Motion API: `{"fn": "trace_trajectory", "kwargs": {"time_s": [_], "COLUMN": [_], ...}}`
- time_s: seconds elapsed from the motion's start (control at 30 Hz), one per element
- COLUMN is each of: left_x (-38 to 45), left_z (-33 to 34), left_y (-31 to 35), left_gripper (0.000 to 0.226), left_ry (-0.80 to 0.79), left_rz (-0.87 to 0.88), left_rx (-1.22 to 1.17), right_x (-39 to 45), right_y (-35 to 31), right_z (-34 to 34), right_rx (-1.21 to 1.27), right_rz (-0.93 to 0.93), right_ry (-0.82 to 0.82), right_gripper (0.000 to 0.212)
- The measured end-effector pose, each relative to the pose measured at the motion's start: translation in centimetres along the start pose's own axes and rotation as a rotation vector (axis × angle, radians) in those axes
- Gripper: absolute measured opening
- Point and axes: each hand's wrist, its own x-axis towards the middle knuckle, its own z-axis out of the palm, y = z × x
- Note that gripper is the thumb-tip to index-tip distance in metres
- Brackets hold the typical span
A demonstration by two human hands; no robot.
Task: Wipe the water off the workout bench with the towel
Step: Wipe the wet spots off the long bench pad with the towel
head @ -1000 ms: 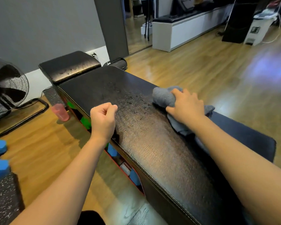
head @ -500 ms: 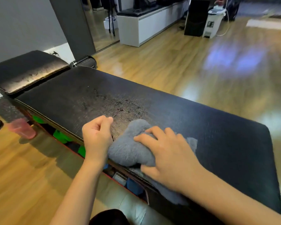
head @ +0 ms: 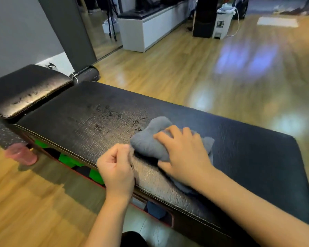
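Note:
The black padded workout bench [head: 248, 154] runs across the view, with water droplets [head: 112, 113] beading on its middle left part. A bunched grey towel [head: 148, 141] lies on the pad just right of the wet patch. My right hand [head: 184, 154] presses down on the towel with fingers curled over it. My left hand [head: 116, 170] is a closed fist resting at the bench's near edge, just left of the towel, holding nothing. Part of the towel is hidden under my right hand and forearm.
A second black pad [head: 25, 90] sits raised at the bench's far left end, also wet. A pink cup [head: 21, 154] stands on the wooden floor by the bench's near left side. Green and blue items [head: 70, 159] lie under the bench. White cabinet [head: 150, 31] far back.
My right hand dragged the towel from the far edge toward the near edge, then pushed it back up toward the middle of the pad. My left fist stayed at the near edge.

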Motion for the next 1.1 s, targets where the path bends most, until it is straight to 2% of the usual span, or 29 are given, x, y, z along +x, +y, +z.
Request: {"fn": "trace_trajectory", "kwargs": {"time_s": [0.1, 0.2, 0.33, 0.47, 0.53, 0.7, 0.8, 0.87, 1.0, 1.1], "left_x": [1.4, 2.5, 2.7, 2.7, 2.8, 2.8, 2.9, 3.2, 3.7, 4.3], "left_z": [-1.3, -2.2, -2.1, -2.2, -2.2, -1.6, -1.4, -1.8, -2.3, -2.5], "left_y": [0.4, 0.7, -0.6, -1.2, -1.3, -1.3, -0.5, 0.0, 0.4, -0.3], "left_gripper": [0.042, 0.043, 0.044, 0.043, 0.042, 0.044, 0.039, 0.037, 0.042, 0.042], "left_ry": [0.074, -0.001, -0.085, -0.073, -0.059, 0.045, 0.148, 0.143, 0.047, 0.049], "left_rz": [0.03, 0.091, 0.118, 0.097, 0.066, 0.026, -0.008, -0.014, 0.031, 0.006], "left_rx": [-0.043, -0.017, 0.135, 0.125, 0.104, 0.022, -0.161, -0.215, -0.156, -0.105], "right_x": [-5.4, -5.2, 1.2, 9.1, 10.5, 5.3, -0.9, -3.8, -2.8, 1.8], "right_y": [-3.1, -2.5, 0.6, 5.3, 5.7, 1.3, -2.7, -4.2, -2.8, -0.3], "right_z": [-0.5, -0.4, 0.2, 1.2, 1.6, 0.6, -0.2, -0.4, -0.5, 0.0], "right_rx": [0.017, 0.054, 0.067, 0.052, 0.036, -0.008, -0.006, 0.015, 0.076, 0.05], "right_rz": [-0.175, -0.186, -0.05, 0.265, 0.332, 0.127, -0.095, -0.186, -0.169, -0.05], "right_ry": [0.01, -0.008, -0.04, -0.021, -0.005, -0.015, 0.004, 0.019, -0.044, -0.088], "right_gripper": [0.065, 0.06, 0.059, 0.056, 0.053, 0.055, 0.054, 0.056, 0.057, 0.057]}}
